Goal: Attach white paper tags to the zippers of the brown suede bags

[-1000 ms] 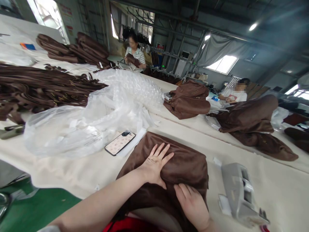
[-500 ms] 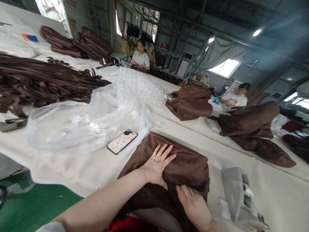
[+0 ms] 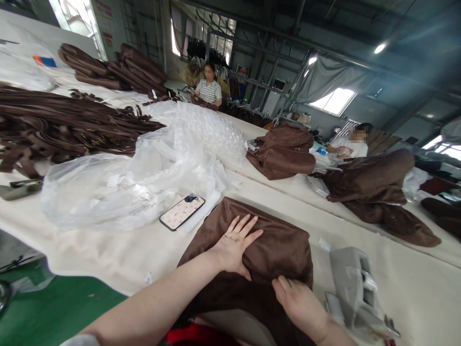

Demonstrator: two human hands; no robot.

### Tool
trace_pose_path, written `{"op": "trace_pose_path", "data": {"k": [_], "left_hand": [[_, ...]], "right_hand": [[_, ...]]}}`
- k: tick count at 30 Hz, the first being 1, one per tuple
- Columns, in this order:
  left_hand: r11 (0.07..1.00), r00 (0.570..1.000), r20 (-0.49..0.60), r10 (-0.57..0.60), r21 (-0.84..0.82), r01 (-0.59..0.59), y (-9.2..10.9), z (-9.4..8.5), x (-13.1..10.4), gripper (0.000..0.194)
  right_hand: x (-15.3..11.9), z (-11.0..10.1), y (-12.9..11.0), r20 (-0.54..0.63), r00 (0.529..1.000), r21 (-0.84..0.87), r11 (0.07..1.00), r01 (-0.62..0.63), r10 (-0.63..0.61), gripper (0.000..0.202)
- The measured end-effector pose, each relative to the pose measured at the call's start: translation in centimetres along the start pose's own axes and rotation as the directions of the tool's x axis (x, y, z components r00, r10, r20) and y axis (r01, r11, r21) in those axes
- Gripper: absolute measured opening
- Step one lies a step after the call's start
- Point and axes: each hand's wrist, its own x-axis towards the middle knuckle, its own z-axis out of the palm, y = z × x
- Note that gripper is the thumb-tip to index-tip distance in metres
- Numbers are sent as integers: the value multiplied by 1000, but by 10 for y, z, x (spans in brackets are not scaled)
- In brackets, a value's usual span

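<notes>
A brown soft bag (image 3: 284, 240) lies on the cream-covered table in front of me, its near part hanging toward my lap. My left hand (image 3: 236, 245) is laid flat on its upper side, fingers spread, gripping nothing. Lower and to the right, my right hand (image 3: 297, 298) has its fingers bent together over a fold of the brown material near the bag's right side. The tips of those fingers are partly hidden in the fold. Just beyond the bag's left edge rests a phone in a pink patterned case (image 3: 182, 211).
Clear plastic bags (image 3: 108, 187) and bubble wrap (image 3: 212, 129) cover the left middle. Brown straps (image 3: 65, 122) are heaped at left. More brown bags (image 3: 283, 151) sit across the table. A grey tape dispenser (image 3: 351, 278) stands at right. Two people sit beyond.
My right hand has slid a little to the right along the fold of the bag. My left hand stays spread in the same place.
</notes>
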Motion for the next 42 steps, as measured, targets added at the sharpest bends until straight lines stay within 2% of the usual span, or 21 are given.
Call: {"op": "trace_pose_path", "data": {"k": [4,7,10,12,15,18,20,22,24,26,28,30,33,35,37,39,41,42], "left_hand": [[993,1000,-1,8,-117,-8,2,-10,-1,120],[934,998,-54,-12,-357,-8,-7,-34,-12,89],[792,975,-115,-188,-605,81,-31,-59,-35,48],[728,922,-112,-371,-651,214,-48,-66,-54,37],[686,817,-106,-567,-610,397,-68,-57,-84,41],[614,734,-126,-667,-652,446,-73,-37,-105,44],[546,701,-128,-702,-729,413,-71,-28,-112,43],[475,686,-116,-718,-802,361,-69,-25,-114,42],[400,681,-90,-727,-862,312,-68,-26,-114,40],[361,672,-81,-736,-887,288,-68,-28,-112,39],[400,667,-99,-738,-861,315,-67,-28,-110,39],[502,679,-143,-720,-782,369,-65,-29,-109,37],[641,730,-197,-655,-656,399,-61,-32,-109,33],[693,754,-209,-623,-596,407,-57,-34,-110,31],[735,772,-201,-603,-516,440,-53,-34,-109,30],[778,788,-186,-587,-399,485,-47,-31,-103,39],[790,792,-142,-594,-291,540,-39,-26,-94,44],[775,780,-106,-617,-256,578,-35,-24,-89,40]], "right_hand": [[-5,-2,1,8,1000,29,999,-22,21,24],[-10,-3,-1,-50,996,115,991,-69,75,20],[-13,-8,-9,-164,974,179,976,-125,155,21],[-10,-13,-17,-225,963,173,979,-108,146,39],[5,-19,-35,-249,968,161,987,26,15,58],[25,-19,-54,-205,977,189,977,101,-62,64],[36,-16,-64,-166,986,220,975,32,5,69],[44,-11,-65,-125,987,234,970,-70,101,70],[51,-3,-55,-87,980,216,964,-157,179,68],[58,8,-33,-60,962,177,951,-254,268,63],[64,21,-3,-59,931,134,927,-351,361,55],[68,31,26,-70,906,93,907,-410,417,51],[74,33,47,-100,883,75,888,-454,460,49],[81,24,39,-142,872,166,880,-446,469,44],[90,13,20,-174,868,333,857,-392,465,34],[99,9,-3,-178,872,485,812,-325,456,22],[107,15,-19,-170,872,580,761,-289,460,25],[110,23,-25,-180,871,595,756,-273,457,30]]}}
